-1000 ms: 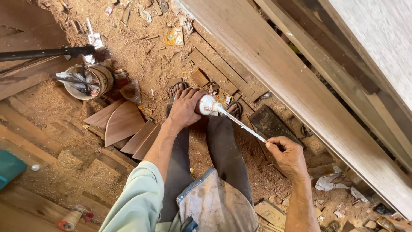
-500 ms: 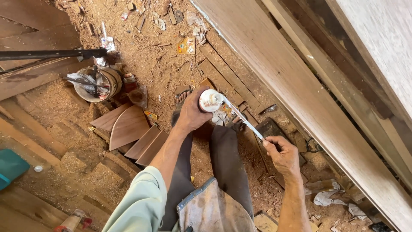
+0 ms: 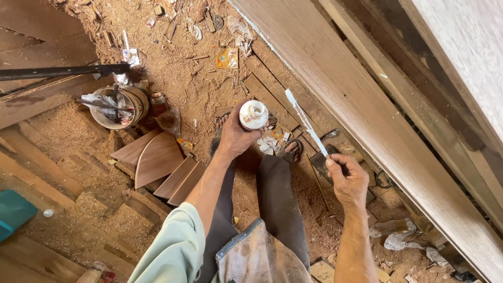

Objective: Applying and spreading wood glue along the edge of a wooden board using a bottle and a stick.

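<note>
Head view — stick (image 3: 305, 121) near plank edge (image 3: 335, 99)

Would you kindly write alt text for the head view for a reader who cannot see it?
A standing person's left hand holds a small white jar, while the right hand holds a thin white-coated stick beside a long wooden plank. Sawdust and curved wood offcuts cover the floor below.

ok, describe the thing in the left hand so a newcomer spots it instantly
Start at the long wooden beam crossing the right side, then look left over the sawdust floor. The left hand grips a small white jar, open mouth up: the only round white container among brown offcuts.
</note>
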